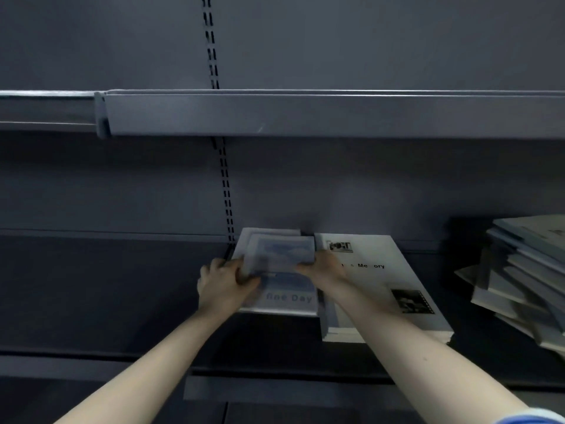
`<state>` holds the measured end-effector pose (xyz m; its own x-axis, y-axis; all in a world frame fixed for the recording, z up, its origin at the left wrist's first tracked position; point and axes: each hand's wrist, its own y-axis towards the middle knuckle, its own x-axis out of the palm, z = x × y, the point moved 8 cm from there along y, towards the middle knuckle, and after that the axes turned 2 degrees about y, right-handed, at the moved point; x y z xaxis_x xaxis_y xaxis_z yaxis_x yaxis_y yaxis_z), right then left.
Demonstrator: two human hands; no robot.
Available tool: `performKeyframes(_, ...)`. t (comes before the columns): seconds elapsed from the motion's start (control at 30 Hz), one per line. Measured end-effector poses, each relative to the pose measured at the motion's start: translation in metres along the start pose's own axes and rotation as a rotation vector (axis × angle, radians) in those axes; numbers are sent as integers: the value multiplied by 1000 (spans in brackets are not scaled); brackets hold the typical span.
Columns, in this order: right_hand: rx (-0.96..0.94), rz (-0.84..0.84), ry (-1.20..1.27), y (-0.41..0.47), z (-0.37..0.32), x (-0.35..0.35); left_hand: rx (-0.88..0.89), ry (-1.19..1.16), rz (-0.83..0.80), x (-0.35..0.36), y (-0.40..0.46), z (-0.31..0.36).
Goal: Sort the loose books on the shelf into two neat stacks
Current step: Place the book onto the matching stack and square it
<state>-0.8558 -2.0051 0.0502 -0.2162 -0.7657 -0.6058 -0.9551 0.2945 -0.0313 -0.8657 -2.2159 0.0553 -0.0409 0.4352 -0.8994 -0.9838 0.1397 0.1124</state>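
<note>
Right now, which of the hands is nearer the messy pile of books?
Right. The right hand grips the blue book nearer the messy pile; the left hand holds its far edge.

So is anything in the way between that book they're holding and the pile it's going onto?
Nothing visible. Both hands, left hand and right hand, hold the blue book right above the blue pile. The white pile sits beside it, apart.

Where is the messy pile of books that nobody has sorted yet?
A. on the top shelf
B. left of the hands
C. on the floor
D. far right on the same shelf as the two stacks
D: the messy pile lies askew at the far right of the shelf, past the white stack, while both hands hold a blue book over the blue stack.
</note>
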Motion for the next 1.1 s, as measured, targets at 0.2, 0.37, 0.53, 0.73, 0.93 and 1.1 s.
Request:
performKeyframes(0.2, -2, 72, -78, 13, -9, 22, 19, -68, 61, 9, 15, 0)
performKeyframes(0.37, -3, 130, -215, 24, -12, 27, 29, -152, 92, 16, 33, 0)
performKeyframes(0.53, 40, 159, -184, 35, -8, 29, 46, -196, 107, 16, 43, 0)
performKeyframes(0.73, 60, 178, -135, 40, -5, 29, 43, -206, 90, 19, 51, -3)
performKeyframes(0.93, 23, 236, -238, 32, -14, 23, 47, -217, 96, 17, 50, -1)
performKeyframes(1.1, -55, 282, -361, 22, -26, 16, 20, -140, 79, 18, 49, -3)
